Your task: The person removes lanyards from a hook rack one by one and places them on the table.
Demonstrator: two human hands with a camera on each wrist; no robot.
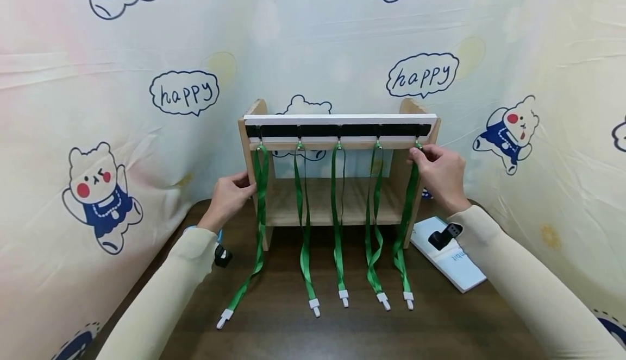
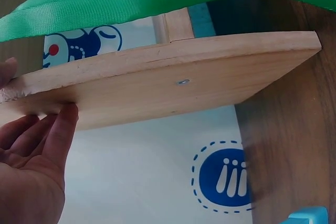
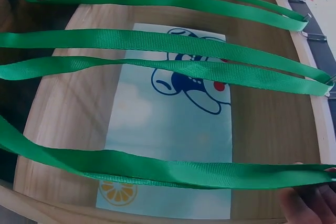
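Wooden rack at table centre, five green lanyards hanging: right hand grip pinches rightmost lanyard at 2 o'clock; left hand, fingers straight, braces rack's 9 o'clock side.

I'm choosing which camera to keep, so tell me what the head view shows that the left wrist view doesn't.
Only the head view shows the whole wooden rack, all five green lanyards hanging from its black bar, the right hand pinching the rightmost one at its hook, and the white booklet. Only the left wrist view shows a screw in the rack's side panel. Both show the left hand resting on that panel.
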